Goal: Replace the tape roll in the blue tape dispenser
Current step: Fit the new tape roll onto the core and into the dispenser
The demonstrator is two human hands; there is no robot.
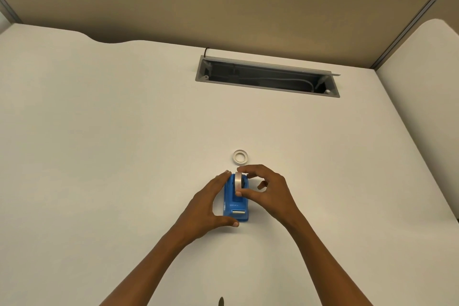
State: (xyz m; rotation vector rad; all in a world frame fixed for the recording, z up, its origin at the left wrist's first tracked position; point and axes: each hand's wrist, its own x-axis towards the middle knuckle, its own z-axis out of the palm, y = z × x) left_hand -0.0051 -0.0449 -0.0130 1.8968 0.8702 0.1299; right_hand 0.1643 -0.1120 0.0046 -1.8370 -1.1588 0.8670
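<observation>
Pinching tape roll [239,183], right hand [269,190]; left hand [208,202] steadying dispenser [236,202]

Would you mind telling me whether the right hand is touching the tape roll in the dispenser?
Touching. The head view shows the right hand pinching the tape roll between thumb and forefinger.

Two bare forearms enter from the lower edge, one from about 7 o'clock and one from about 5 o'clock. No sleeve shows on either arm up to the frame edge. The left hand [211,204] and the right hand [269,191] wear no gloves; no ring, watch or band is visible on fingers or wrists. The nails that show are short and unpainted.
</observation>
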